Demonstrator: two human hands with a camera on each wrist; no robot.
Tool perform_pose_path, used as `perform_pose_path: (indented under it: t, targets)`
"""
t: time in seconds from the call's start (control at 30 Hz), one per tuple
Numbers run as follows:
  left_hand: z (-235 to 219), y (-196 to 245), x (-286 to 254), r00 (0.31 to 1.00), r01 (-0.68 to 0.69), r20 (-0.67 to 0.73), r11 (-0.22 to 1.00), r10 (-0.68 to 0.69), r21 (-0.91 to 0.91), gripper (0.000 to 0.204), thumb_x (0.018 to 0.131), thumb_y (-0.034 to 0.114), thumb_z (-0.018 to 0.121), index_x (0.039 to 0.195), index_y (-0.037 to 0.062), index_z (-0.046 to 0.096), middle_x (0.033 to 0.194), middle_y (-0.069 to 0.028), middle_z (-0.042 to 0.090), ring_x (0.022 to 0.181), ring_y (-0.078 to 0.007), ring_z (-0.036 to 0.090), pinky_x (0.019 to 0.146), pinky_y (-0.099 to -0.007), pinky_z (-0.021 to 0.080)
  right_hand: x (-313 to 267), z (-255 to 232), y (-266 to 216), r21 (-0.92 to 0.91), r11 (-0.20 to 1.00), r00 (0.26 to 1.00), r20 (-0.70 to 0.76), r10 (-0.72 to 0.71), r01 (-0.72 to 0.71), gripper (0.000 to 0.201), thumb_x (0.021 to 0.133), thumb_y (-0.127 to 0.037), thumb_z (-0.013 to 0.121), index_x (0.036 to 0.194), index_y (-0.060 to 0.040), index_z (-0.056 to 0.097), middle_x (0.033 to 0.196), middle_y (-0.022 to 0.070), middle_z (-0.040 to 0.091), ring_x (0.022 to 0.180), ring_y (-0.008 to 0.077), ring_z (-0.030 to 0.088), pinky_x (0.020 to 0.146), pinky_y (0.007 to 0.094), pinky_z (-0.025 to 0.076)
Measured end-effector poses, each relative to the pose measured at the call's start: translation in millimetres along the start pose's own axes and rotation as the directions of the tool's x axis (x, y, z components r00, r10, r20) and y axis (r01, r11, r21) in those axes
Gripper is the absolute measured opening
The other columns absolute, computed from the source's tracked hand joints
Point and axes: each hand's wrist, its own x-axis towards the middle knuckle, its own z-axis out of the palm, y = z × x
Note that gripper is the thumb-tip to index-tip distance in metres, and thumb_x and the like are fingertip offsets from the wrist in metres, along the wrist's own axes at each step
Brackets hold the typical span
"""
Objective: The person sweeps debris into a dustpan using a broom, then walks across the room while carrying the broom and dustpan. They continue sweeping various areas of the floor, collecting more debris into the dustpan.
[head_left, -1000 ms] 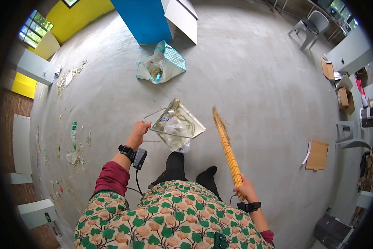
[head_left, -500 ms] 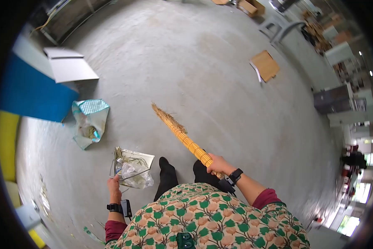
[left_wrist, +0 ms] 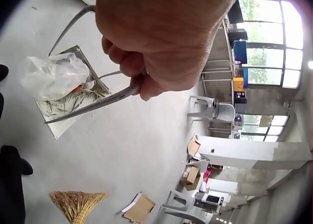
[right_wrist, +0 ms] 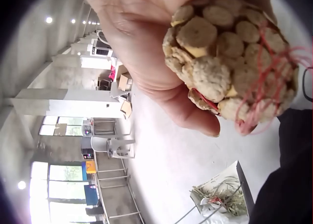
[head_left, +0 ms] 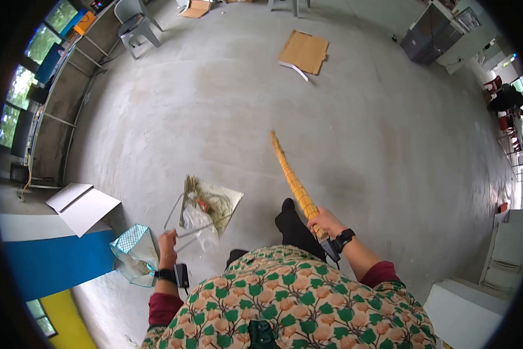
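My left hand (head_left: 167, 247) grips the bent metal handle of a dustpan (head_left: 229, 200), held out in front on the left. Inside the pan lie a crumpled clear plastic bag (left_wrist: 54, 77), dry plant bits and something small and red. My right hand (head_left: 326, 221) holds a straw hand broom (head_left: 296, 186) by its thick bound end, bristles pointing forward. The right wrist view shows the broom's butt end (right_wrist: 225, 57) of cut stalks and red string close up, with the thumb wrapped against it. In the left wrist view the spread bristles (left_wrist: 78, 197) appear at the bottom.
A teal-and-white bag (head_left: 134, 250) stands on the floor by the left forearm, near a blue panel (head_left: 63, 262) and a folded white board (head_left: 84, 206). Flat cardboard (head_left: 305, 51) lies ahead. A grey chair (head_left: 136, 29) and a dark cabinet (head_left: 430, 35) stand farther off.
The head view has swung to the right, so the teal bag, blue panel and cardboard shift leftward across it. Both hands keep their hold on the dustpan and the broom.
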Motion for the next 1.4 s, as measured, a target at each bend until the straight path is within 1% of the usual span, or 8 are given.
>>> perform_pose_path:
  t: [0.13,0.27,0.4,0.8,1.03,1.27,1.33,1.4]
  targets:
    - [49.7,81.9,57.0,0.834,-0.55,0.215,0.787,0.507,0.279,0.018,0.071,0.014,0.047,0.057,0.0045,0.043,0.043,-0.0052,0.033,0.04,-0.0149,0.033,0.04,-0.0298,0.026,-23.5,-54.1,-33.9,-0.218,0.975,0.984,-0.154,-0.086,0.051,0.049,0.055,0.0,0.058,0.1,0.0029,0.038,0.07,0.0118,0.053,0.046,0.0172,0.053,0.041,0.0267,0.043]
    - [126.3,182.8,84.7,0.967,-0.228,0.131,0.973,0.22,0.049,0.02,0.067,0.014,0.053,0.052,0.0031,0.046,0.044,-0.0019,0.036,0.041,-0.0113,0.031,0.04,-0.0274,0.024,-16.2,-111.9,-17.7,-0.556,0.823,0.886,-0.314,-0.34,0.119,0.071,0.053,-0.003,0.058,0.117,0.0009,0.029,0.073,0.0143,0.055,0.05,0.0175,0.055,0.045,0.0273,0.044]
    - [185.8,238.7,131.8,0.971,-0.087,0.211,0.987,0.114,-0.133,0.019,0.066,0.015,0.055,0.053,0.003,0.047,0.046,0.0023,0.035,0.042,-0.0064,0.027,0.04,-0.0243,0.02,-11.4,-124.4,-43.6,-0.165,0.986,0.943,-0.332,-0.025,-0.032,0.078,0.051,-0.003,0.057,0.122,-0.003,0.025,0.068,0.0097,0.053,0.048,0.0173,0.052,0.044,0.0281,0.043]
    - [375.9,366.7,237.0,0.865,-0.117,0.487,0.993,0.119,-0.034,0.024,0.065,0.017,0.056,0.048,0.0019,0.047,0.043,0.0006,0.037,0.041,-0.0084,0.032,0.039,-0.0268,0.024,53.2,-179.9,-91.4,0.197,0.98,0.886,-0.454,0.094,-0.004,0.05,0.052,0.004,0.055,0.099,-0.0018,0.038,0.068,0.0087,0.048,0.047,0.0175,0.05,0.04,0.0283,0.041]
    - [460.5,461.6,255.6,0.701,-0.437,0.669,0.89,0.247,0.129,0.024,0.06,0.018,0.058,0.059,-0.0055,0.052,0.051,-0.0089,0.046,0.053,-0.0151,0.042,0.049,-0.031,0.034,54.5,-238.9,-108.9,0.593,0.803,0.814,-0.49,0.312,0.049,0.043,0.055,0.006,0.053,0.095,-0.0025,0.04,0.059,0.0066,0.047,0.043,0.017,0.049,0.037,0.0272,0.04]
    - [536.9,542.2,268.9,0.766,-0.228,0.638,0.961,0.077,0.157,0.02,0.06,0.017,0.058,0.059,-0.0025,0.052,0.051,-0.0065,0.044,0.048,-0.0135,0.039,0.046,-0.0312,0.032,119.4,-338.3,-120.7,0.803,0.514,0.765,-0.525,0.373,0.3,0.019,0.067,-0.005,0.053,0.084,-0.0043,0.043,0.056,0.0068,0.046,0.045,0.0165,0.048,0.037,0.027,0.041]
    - [571.0,521.0,331.2,0.6,-0.645,0.713,0.747,0.364,0.162,0.022,0.063,0.019,0.059,0.057,-0.0014,0.053,0.048,-0.0039,0.043,0.045,-0.0127,0.037,0.043,-0.0312,0.031,172.2,-385.2,-120.2,0.845,0.494,0.864,-0.392,0.316,0.203,0.015,0.064,-0.002,0.054,0.076,-0.0011,0.044,0.06,0.0073,0.046,0.043,0.0174,0.047,0.038,0.0283,0.042]
    - [582.6,584.1,283.8,0.789,-0.363,0.597,0.894,0.146,0.261,0.023,0.065,0.021,0.059,0.055,0.0005,0.053,0.044,-0.0032,0.042,0.042,-0.012,0.037,0.04,-0.0307,0.031,217.5,-414.4,-146.6,0.873,0.453,0.883,-0.348,0.315,0.182,0.014,0.064,-0.003,0.054,0.074,-0.0002,0.045,0.058,0.0073,0.046,0.043,0.0175,0.048,0.038,0.0282,0.042]
